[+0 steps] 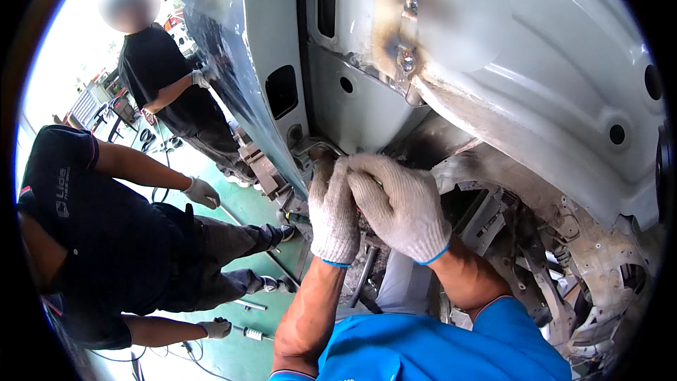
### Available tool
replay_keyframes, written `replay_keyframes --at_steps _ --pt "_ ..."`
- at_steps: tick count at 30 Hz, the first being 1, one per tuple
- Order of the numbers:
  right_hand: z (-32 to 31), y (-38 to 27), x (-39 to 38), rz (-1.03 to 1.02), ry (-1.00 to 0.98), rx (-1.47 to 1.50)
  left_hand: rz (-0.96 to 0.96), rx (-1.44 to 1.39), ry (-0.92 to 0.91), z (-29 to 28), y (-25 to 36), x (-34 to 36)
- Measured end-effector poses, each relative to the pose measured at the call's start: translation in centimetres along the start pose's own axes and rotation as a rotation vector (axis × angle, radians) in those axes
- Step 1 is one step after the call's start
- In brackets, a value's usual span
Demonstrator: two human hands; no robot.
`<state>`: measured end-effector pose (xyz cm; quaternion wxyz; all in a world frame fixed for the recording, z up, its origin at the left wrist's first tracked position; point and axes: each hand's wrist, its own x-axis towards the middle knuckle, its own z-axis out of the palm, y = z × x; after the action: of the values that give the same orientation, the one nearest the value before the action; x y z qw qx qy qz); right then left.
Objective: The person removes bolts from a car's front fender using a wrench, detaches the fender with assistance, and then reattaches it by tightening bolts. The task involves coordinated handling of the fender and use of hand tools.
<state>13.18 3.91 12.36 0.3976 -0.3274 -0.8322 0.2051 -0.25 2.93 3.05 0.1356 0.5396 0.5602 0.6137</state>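
I have my left hand and right hand touching, fingers bent; I cannot tell whether they hold anything. The pale car panel is ahead, rightward.

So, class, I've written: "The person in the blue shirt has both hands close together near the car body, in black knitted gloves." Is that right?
Not quite: the gloves are whitish, not black, as the head view shows. The person in the blue shirt does have the left hand and right hand close together near the car body.
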Motion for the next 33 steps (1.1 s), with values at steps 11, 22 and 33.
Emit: replay_keyframes --at_steps 11,22,33 --pt "2.4 2.3 -2.2 -0.338 0.164 -0.038 -0.437 -0.707 0.037 -1.0 2.7 -0.7" --pt "7.8 7.8 -9.3 0.073 -0.04 -0.217 -0.369 -0.338 -0.074 0.6 -1.3 -2.3" --pt "17.4 14.3 -10.1 0.116 -0.064 -0.017 -0.09 0.075 -0.046 -0.1 -3.5 -1.9"
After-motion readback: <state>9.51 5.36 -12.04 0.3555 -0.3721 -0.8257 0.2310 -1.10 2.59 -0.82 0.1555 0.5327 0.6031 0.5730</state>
